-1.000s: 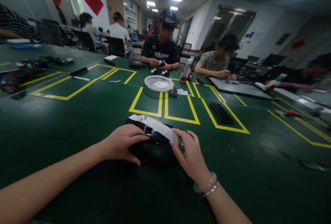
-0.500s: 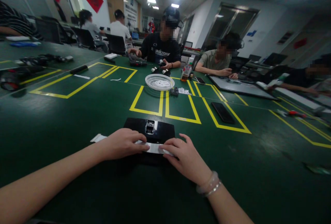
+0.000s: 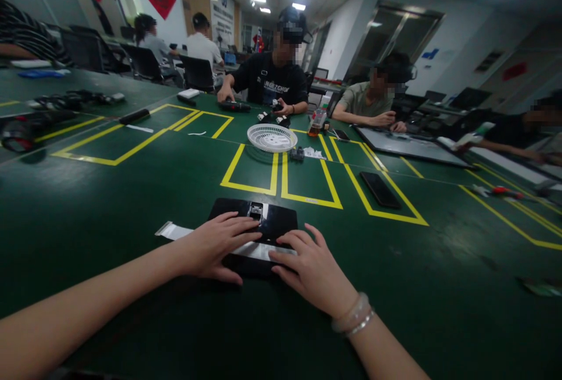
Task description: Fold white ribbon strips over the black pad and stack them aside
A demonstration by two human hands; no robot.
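Note:
A glossy black panel (image 3: 282,220) with a small square metal-lined recess lies on the table in front of me. Across its near part runs a flat silvery-white strip (image 3: 260,251), like a ribbon cable, whose left end sticks out past the panel onto the table. My left hand (image 3: 215,244) is spread over the panel's left side, fingers stretched over the strip towards the recess and thumb at the near edge. On the right, my right hand (image 3: 309,263) rests with parted fingers on the strip and panel; the strip's right end is hidden beneath it.
Beyond the panel stand yellow tape outlines, a white round basket (image 3: 272,138) and a dark phone (image 3: 380,189). Dark tools and cables (image 3: 74,101) lie at the left. Across the table, a person in black (image 3: 267,81) handles small parts; another person sits to the right.
My left hand has lifted its pinch on the strip and spread forward over the panel, towards the recess. My right hand has stayed nearly in place, its fingers slightly more parted.

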